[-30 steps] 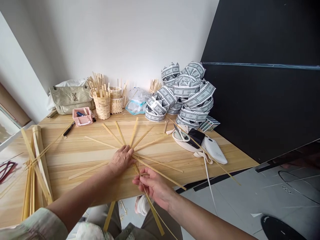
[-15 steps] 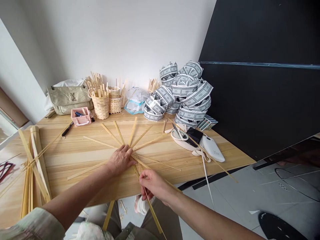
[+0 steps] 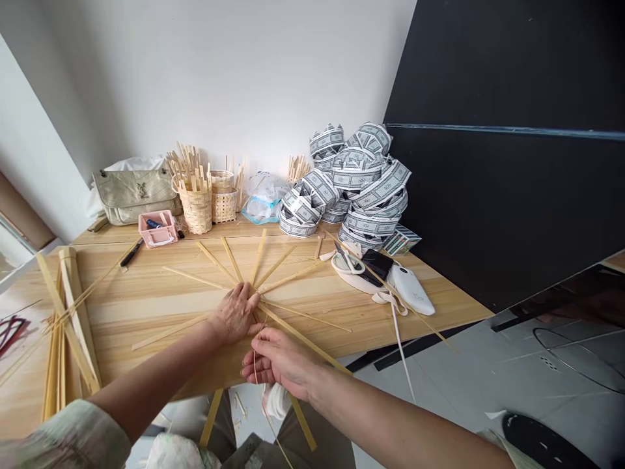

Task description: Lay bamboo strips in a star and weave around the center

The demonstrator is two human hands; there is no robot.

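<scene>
Flat bamboo strips [image 3: 276, 267] fan out like spokes across the wooden table, and some reach over its front edge. My left hand [image 3: 235, 314] is closed over their crossing point and presses it to the tabletop, so the crossing is mostly hidden. Just in front of it, at the table edge, my right hand [image 3: 274, 359] pinches a thin bamboo strand [image 3: 267, 417] between thumb and index finger. The other fingers are loosely curled. From the pinch the strand runs up towards the crossing and hangs down towards my lap.
Long strips [image 3: 59, 339] lie bundled at the left. Woven baskets [image 3: 198, 210], a pink tray [image 3: 159, 229], a handbag [image 3: 131, 195] and patterned woven bands [image 3: 359, 176] stand along the back. Scissors [image 3: 347, 262] and a white phone [image 3: 411, 290] lie at the right.
My right hand has moved left with the thin strand, crossing in front of a spoke over the table edge. My left hand stays on the crossing.
</scene>
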